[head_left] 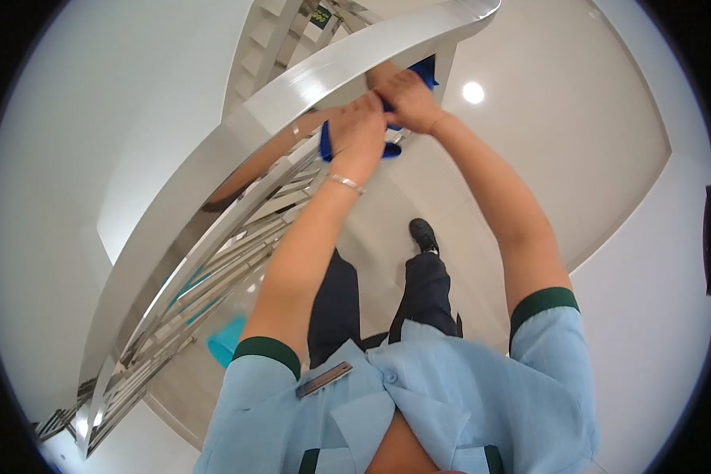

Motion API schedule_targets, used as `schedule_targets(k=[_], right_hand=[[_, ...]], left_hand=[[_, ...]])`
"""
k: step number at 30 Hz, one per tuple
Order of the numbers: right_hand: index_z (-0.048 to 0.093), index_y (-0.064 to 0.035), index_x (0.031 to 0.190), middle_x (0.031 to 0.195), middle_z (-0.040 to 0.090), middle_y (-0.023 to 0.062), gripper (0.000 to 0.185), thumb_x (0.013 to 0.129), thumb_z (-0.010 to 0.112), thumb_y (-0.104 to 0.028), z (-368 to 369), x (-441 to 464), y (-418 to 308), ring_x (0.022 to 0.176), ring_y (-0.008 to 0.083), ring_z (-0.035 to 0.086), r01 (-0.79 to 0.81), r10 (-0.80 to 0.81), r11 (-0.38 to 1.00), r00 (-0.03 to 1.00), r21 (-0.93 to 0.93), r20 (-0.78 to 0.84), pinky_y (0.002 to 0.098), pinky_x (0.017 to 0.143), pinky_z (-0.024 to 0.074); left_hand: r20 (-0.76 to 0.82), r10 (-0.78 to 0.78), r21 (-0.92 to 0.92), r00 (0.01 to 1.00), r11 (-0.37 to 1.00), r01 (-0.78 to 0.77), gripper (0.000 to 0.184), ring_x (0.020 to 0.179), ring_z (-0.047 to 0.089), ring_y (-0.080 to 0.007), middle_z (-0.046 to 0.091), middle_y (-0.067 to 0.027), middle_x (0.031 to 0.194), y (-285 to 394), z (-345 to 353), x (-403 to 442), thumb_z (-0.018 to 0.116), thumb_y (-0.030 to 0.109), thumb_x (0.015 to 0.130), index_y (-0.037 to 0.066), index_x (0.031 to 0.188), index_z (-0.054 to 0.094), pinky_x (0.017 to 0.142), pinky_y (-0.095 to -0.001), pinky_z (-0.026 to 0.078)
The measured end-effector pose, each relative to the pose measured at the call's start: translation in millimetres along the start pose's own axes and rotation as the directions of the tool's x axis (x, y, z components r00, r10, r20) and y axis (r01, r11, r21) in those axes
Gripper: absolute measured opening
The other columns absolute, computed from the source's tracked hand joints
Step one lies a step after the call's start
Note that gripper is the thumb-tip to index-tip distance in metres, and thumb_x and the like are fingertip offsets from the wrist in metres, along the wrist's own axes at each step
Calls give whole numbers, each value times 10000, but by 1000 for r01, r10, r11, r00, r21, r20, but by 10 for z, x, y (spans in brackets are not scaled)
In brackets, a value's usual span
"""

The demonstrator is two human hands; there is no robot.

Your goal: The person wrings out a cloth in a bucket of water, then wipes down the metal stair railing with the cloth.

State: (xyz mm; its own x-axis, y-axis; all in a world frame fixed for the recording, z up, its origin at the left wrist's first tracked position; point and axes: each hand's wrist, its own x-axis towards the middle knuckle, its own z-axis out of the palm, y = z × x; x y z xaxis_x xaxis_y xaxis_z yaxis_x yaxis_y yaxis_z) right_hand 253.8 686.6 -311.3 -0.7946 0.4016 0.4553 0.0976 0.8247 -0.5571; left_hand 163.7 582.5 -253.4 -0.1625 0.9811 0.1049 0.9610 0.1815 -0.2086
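Note:
A blue cloth [325, 142] lies against the side of the shiny metal handrail [308, 75], partly covered by both hands. My left hand [357, 126], with a bracelet at the wrist, presses on the cloth, its fingers bent over it. Just to the right and a little higher, my right hand [409, 99] grips another part of the cloth, near the rail's inner face. The two hands nearly touch. Their reflections show in the polished metal.
Metal balusters [237, 245] run below the handrail. A turquoise bucket [227, 340] stands on the floor at the lower left. Stairs [265, 35] show beyond the rail, and a white wall [126, 103] rises at the left.

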Motion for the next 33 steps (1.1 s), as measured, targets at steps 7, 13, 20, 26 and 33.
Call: schedule_targets(k=[7,13,20,26,33], right_hand=[[537,-79,1019,1027,565,114,445,669,677,-316,216,52,28,987,323,499,7,-4,999,998,-44,59,409,877,374],[529,-79,1037,1017,572,104,462,681,673,-337,948,525,-1546,984,302,511,122,-114,991,985,-55,129,424,850,374],[536,-77,1058,956,597,82,456,677,673,-284,1715,1034,-3514,900,265,563,297,-300,954,942,43,149,395,774,410],[531,-38,972,872,565,96,390,675,670,-248,1546,1294,-4465,846,285,554,436,-448,893,884,110,133,393,754,419],[511,-27,964,857,553,113,340,679,631,-167,1673,1584,-5420,849,293,545,528,-549,832,829,172,109,395,740,429]], left_hand=[[-124,47,35,991,998,-43,207,764,558,-208,564,-67,796,-177,176,-150,535,166,759,39,922,533,688,-348,402],[-97,-83,12,992,996,85,273,856,547,-196,562,-66,891,-1400,-268,-1432,528,172,749,33,984,535,755,-341,390],[-223,-177,208,959,952,224,379,990,501,-193,544,-70,1029,-2648,-956,-3109,516,184,746,33,1093,523,914,-366,347],[-323,-319,275,891,869,411,440,1167,443,-181,522,-37,1126,-2903,-1469,-3697,596,263,713,98,1116,533,1013,-458,232],[-474,-496,197,727,745,637,488,1294,322,-201,404,-61,1355,-3175,-1817,-4295,522,240,802,97,1264,459,1053,-466,109]])
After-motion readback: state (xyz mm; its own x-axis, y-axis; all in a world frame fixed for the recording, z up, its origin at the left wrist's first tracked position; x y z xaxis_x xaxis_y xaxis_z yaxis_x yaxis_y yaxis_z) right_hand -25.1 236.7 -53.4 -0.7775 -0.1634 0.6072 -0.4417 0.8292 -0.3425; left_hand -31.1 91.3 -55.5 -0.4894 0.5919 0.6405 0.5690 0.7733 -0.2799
